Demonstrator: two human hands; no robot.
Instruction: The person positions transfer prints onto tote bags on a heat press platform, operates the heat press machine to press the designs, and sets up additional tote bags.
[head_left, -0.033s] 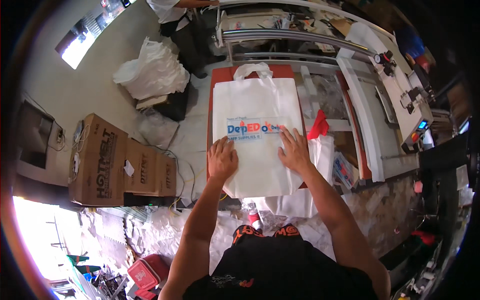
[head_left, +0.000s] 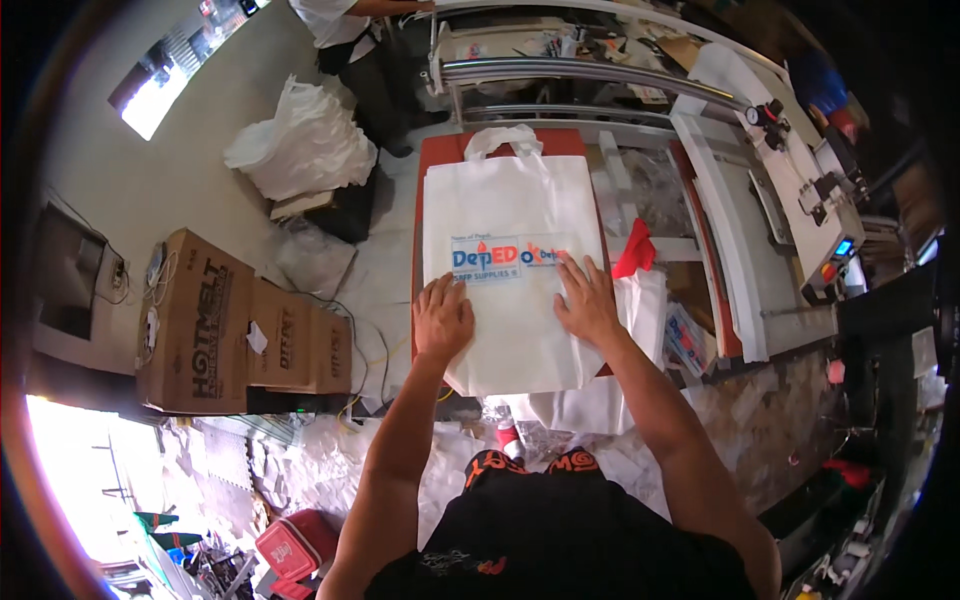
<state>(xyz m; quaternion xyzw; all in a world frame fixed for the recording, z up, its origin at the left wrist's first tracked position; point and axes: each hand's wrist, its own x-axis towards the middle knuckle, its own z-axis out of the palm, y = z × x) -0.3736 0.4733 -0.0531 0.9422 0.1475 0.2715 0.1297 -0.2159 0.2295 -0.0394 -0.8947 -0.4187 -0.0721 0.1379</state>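
A white fabric tote bag [head_left: 515,345] lies flat on a red board [head_left: 437,150], its loop handle [head_left: 502,140] at the far end. Across the bag's middle is a clear printed film [head_left: 492,272] with blue and orange lettering. My left hand [head_left: 443,318] rests on the bag's left side, fingers stretched out, fingertips near the film's lower left corner. On the right side my right hand [head_left: 588,305] lies with its fingers spread, fingertips at the film's right end. Both palms face down, and neither hand grips anything.
A white-framed machine [head_left: 715,230] with a metal bar [head_left: 600,72] stands to the right and beyond. Red cloth [head_left: 634,250] and more white bags [head_left: 645,310] lie at the board's right. Cardboard boxes [head_left: 215,335] and a white bag pile [head_left: 300,145] are left. Another person [head_left: 375,75] stands far off.
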